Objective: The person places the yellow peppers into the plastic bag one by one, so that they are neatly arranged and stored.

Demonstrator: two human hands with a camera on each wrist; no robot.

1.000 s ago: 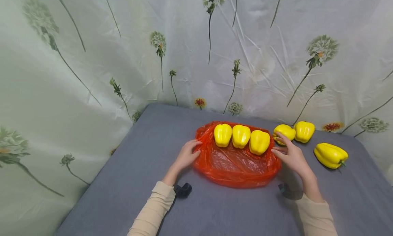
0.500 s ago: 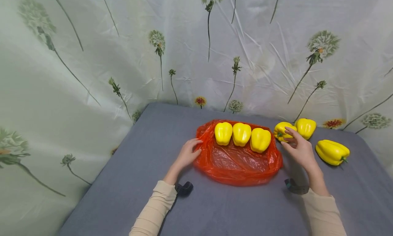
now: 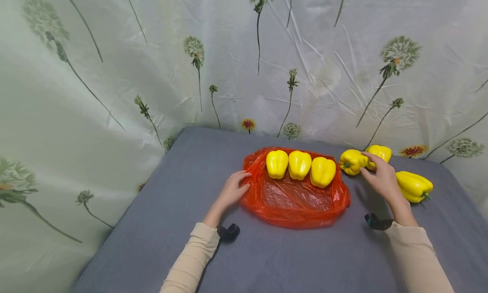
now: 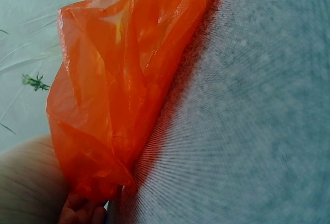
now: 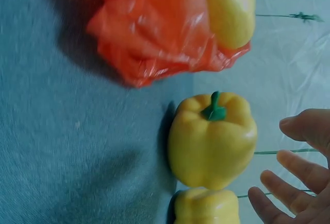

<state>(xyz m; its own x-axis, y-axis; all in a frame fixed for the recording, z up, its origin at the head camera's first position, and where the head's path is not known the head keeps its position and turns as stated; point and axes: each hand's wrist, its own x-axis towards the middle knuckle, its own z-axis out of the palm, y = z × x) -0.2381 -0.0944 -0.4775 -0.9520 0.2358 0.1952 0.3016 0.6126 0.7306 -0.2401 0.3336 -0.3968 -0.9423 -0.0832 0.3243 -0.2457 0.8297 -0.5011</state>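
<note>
- Left hand [image 3: 231, 189] at the bag's [image 3: 293, 216] edge; can't tell if pinching.
- Right hand [image 3: 384, 179] spread near three loose peppers [image 3: 351, 162] on the counter [image 3: 183, 178].
- Three bagged peppers [image 3: 299, 165].
- Likely reaching for another; next calls for a grip.

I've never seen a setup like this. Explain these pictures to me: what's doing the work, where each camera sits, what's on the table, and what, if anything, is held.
There is no machine here, just a person's two bare hands. The wide picture comes from a camera on the head, looking forward and down; the two close-ups come from a camera on each wrist. On the gray table lies an open red bag with three yellow peppers in it. Three more peppers lie to its right. The left hand touches the bag's left edge; whether it pinches it is hard to tell. The right hand is over by the loose peppers, holding nothing.
</note>
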